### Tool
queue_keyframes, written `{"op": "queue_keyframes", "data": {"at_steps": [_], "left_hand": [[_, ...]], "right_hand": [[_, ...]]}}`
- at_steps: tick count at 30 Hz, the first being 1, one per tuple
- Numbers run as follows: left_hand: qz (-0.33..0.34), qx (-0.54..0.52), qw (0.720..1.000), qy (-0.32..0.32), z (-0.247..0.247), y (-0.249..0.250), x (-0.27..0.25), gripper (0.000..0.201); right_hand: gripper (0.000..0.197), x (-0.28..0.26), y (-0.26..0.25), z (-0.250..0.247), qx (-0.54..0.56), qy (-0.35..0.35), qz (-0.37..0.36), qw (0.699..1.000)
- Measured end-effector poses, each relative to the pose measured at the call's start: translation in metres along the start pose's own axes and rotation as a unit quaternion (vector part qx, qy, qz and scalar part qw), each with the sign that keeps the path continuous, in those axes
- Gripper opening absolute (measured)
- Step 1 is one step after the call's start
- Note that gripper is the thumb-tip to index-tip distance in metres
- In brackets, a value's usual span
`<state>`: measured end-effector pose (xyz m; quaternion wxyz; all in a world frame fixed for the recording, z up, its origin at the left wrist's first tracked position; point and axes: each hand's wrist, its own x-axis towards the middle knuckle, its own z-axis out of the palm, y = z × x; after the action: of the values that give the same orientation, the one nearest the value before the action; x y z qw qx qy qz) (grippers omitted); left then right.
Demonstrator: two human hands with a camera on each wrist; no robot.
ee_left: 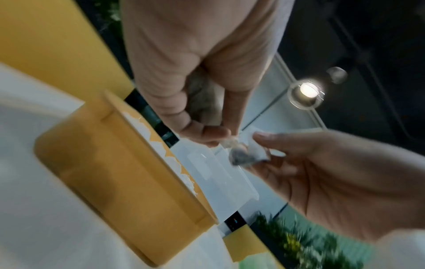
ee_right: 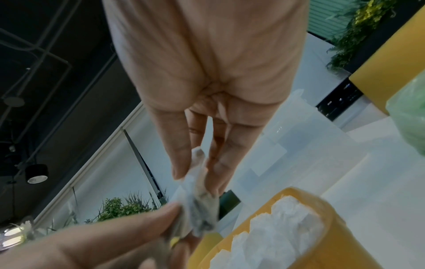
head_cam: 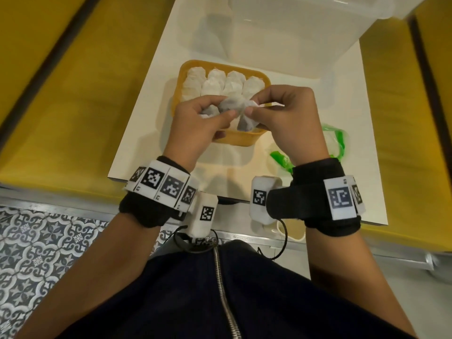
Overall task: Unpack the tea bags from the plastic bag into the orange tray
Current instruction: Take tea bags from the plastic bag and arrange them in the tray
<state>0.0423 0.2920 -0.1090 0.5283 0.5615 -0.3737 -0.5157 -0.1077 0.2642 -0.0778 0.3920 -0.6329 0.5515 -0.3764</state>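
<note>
Your left hand (head_cam: 198, 123) and right hand (head_cam: 288, 118) meet just above the near half of the orange tray (head_cam: 179, 77), and both are grasping the same small clump of tea bags (head_cam: 234, 108). Your left thumb and fingers pinch one side of the clump; your right thumb and forefinger pinch a white paper corner on the other side, with one dark-filled bag hanging below your fingers over the tray's near rim.

From your left wrist, your right hand's fingertips (ee_left: 260, 136) close on the bag (ee_left: 241, 156) beside the tray's wall (ee_left: 119, 172). From your right wrist, the crumpled bags (ee_right: 197, 209) sit between both hands, next to the tray (ee_right: 331, 245).

Inside the tray, against its far side, a row of four white tea bags (head_cam: 222, 81) lies side by side, touching one another.

The plastic bag (head_cam: 335, 143), clear with green edging, lies crumpled on the white table (head_cam: 146, 133) to the right of the tray, partly hidden under your right wrist. Beyond the tray stands a translucent white container (head_cam: 281, 33).
</note>
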Motion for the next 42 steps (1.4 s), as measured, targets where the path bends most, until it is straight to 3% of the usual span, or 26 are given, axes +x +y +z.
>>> {"op": "queue_keyframes", "data": {"at_steps": [5,10,12,16,22,25,27,29,33,36,39,42], "left_hand": [[-0.116,-0.189,0.975,-0.03,-0.007,0.003,0.001,0.017],[-0.152,-0.236,0.959,-0.041,-0.001,0.006,0.003,0.019],[-0.17,-0.256,0.951,-0.032,0.002,0.007,0.003,0.019],[-0.174,-0.305,0.935,-0.051,0.002,0.006,0.003,0.026],[-0.152,-0.32,0.93,-0.094,0.0,0.007,-0.001,0.018],[-0.157,-0.324,0.929,-0.087,-0.002,0.006,-0.001,0.024],[-0.16,-0.303,0.936,-0.08,-0.003,0.005,0.001,0.035],[-0.138,-0.246,0.958,-0.047,-0.008,0.004,0.002,0.035],[0.007,-0.023,0.999,0.024,-0.026,0.01,0.008,0.033],[0.127,0.132,0.983,-0.025,-0.031,0.021,0.013,0.041],[0.158,0.224,0.958,-0.08,-0.022,0.028,0.013,0.034],[0.177,0.216,0.959,-0.046,-0.014,0.018,0.013,0.013]], "right_hand": [[0.004,0.002,-0.017,-0.023,-0.053,-0.022,-0.014,0.998],[0.006,-0.004,-0.046,-0.028,0.016,-0.136,-0.039,0.99],[0.009,-0.001,-0.046,-0.02,0.029,-0.124,-0.035,0.991],[0.009,0.012,-0.035,-0.004,0.009,-0.031,-0.022,0.999],[0.006,0.031,-0.029,-0.001,-0.028,-0.017,-0.004,0.999],[0.004,0.037,-0.034,-0.005,-0.025,-0.077,0.006,0.997],[0.003,0.041,-0.037,-0.007,-0.04,-0.087,0.001,0.995],[0.008,0.046,-0.042,-0.011,-0.094,-0.075,-0.033,0.992],[0.013,0.052,-0.052,-0.022,-0.235,-0.137,-0.099,0.957],[0.02,0.051,-0.057,-0.02,-0.259,-0.2,-0.11,0.939],[0.02,0.052,-0.063,-0.014,-0.23,-0.211,-0.122,0.942],[0.022,0.054,-0.062,-0.011,-0.2,-0.205,-0.119,0.951]]}}
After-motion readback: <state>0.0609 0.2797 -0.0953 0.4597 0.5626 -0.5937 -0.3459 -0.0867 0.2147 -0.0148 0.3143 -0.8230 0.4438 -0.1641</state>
